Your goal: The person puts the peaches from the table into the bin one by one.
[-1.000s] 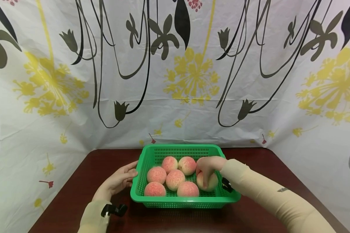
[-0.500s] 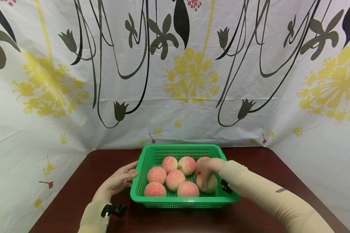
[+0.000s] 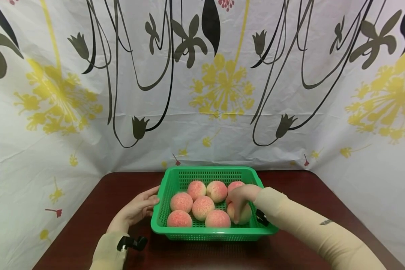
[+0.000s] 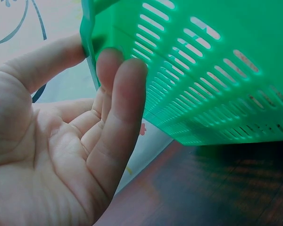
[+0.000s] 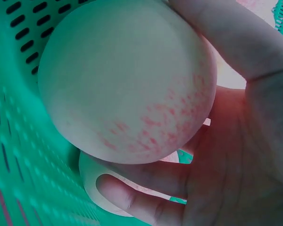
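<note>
My right hand [image 3: 240, 198] reaches into the green plastic basket [image 3: 216, 231] and grips a pale peach [image 3: 243, 213] at its right side. In the right wrist view this peach [image 5: 127, 80] fills the space by the hand [image 5: 226, 150], with thumb and fingers curled around it. Another peach [image 5: 92, 179] shows partly behind the fingers. My left hand [image 3: 140, 208] holds the basket's left side. In the left wrist view the hand [image 4: 56, 136] has one digit against the rim [image 4: 87, 33] and bent fingertips at the slotted outer wall [image 4: 188, 75].
Several pink peaches lie in the basket, among them a middle one [image 3: 203, 208] and a front one [image 3: 218, 218]. The basket stands on a dark red table [image 3: 128, 183]. A floral-patterned white curtain [image 3: 202, 142] surrounds the table at the back and sides.
My right hand has shifted slightly toward me with the gripped peach, so the pink peach behind it shows more. The left hand and the basket look unchanged.
</note>
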The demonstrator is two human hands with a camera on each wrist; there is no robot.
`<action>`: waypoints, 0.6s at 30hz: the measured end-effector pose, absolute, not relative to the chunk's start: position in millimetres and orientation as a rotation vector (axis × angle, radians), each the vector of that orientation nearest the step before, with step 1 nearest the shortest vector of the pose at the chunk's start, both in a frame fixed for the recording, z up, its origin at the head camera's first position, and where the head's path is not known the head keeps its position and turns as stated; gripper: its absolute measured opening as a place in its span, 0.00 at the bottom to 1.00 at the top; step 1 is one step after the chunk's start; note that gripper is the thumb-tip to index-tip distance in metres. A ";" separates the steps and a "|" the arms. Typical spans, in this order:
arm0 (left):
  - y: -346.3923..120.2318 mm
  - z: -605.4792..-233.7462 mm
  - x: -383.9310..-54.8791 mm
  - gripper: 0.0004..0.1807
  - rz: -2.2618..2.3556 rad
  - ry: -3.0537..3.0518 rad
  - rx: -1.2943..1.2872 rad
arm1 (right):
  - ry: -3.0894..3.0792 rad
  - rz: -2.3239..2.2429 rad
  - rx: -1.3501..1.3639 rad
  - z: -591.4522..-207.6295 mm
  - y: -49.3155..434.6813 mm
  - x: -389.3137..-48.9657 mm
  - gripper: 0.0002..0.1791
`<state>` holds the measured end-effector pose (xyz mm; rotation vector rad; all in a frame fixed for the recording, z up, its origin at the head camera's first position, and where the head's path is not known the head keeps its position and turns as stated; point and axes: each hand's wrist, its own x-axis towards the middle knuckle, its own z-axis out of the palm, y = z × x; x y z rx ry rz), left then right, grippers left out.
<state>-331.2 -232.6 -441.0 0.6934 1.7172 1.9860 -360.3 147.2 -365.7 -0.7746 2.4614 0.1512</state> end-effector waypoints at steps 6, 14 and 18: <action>-231.2 -441.8 -331.0 0.34 1.979 1.715 0.697 | 2.442 0.099 -0.769 -365.9 149.2 -357.5 0.19; -226.4 -441.9 -333.7 0.35 1.969 1.712 0.719 | 2.431 -0.004 -0.755 -351.2 162.2 -359.3 0.32; -232.0 -440.9 -331.5 0.35 1.973 1.716 0.740 | 2.437 -0.182 -0.750 -338.0 169.1 -362.9 0.31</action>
